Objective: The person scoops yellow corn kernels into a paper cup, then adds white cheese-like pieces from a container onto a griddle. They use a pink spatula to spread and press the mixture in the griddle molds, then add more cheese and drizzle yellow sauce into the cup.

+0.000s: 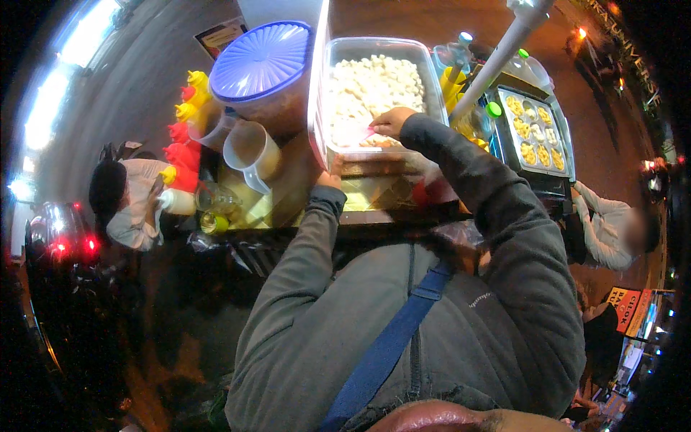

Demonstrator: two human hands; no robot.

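A clear plastic container (432, 92) in front of me is filled with pale, cube-shaped food pieces (372, 81). My right hand (394, 123) reaches over its near side, fingers pinched on a small pink utensil (370, 131) whose lower end goes in among the pieces. Some orange-brown bits show at the near edge. A translucent plastic lid (318, 81) stands on edge along the container's left side. At its near end is my left hand (330, 175), gripping it with one finger up against the container's corner; the other fingers are partly hidden.
Left are a blue-lidded tub (262, 62), a measuring jug (252, 154) and several red and yellow squeeze bottles (183, 154). Right, a white pole (499, 56) rises before a moulded pan (534, 129) of cooking food. People stand at both sides of the cart.
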